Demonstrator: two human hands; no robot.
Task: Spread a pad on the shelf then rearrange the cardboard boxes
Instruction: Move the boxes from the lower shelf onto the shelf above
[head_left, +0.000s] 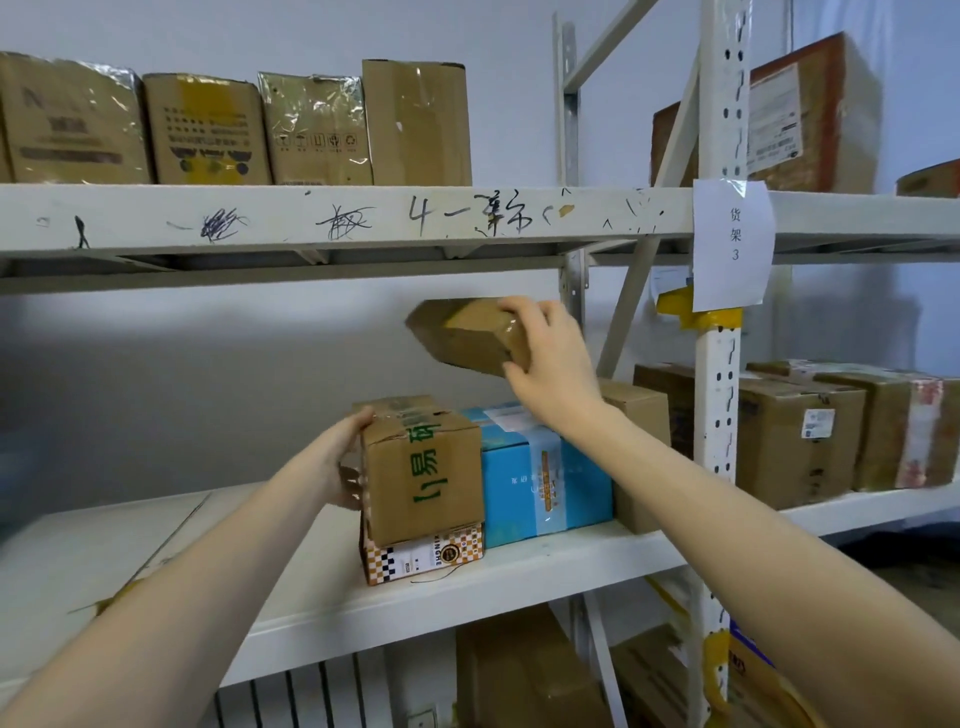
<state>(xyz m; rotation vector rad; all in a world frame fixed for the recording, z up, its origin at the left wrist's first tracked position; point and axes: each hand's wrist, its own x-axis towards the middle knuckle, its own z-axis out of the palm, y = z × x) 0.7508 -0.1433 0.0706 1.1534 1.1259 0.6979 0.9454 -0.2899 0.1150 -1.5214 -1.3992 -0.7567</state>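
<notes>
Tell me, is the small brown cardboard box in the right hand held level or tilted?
Tilted. The small brown cardboard box is held in the air by the right hand, its edges slanting against the level white shelf beam.

Pad (104, 545): white sheet, flat on middle shelf (467, 587), left part.
Green-lettered box (423, 467): brown, taped, upright, stacked on checkered box.
Checkered box (423, 556): orange-and-black pattern, low, flat on shelf.
Blue box (545, 478): just right of stack, touching it.
Brown parcel (462, 332): taped, tilted, held aloft above blue box.
Plain carton (641, 415): behind blue box, right.
</notes>
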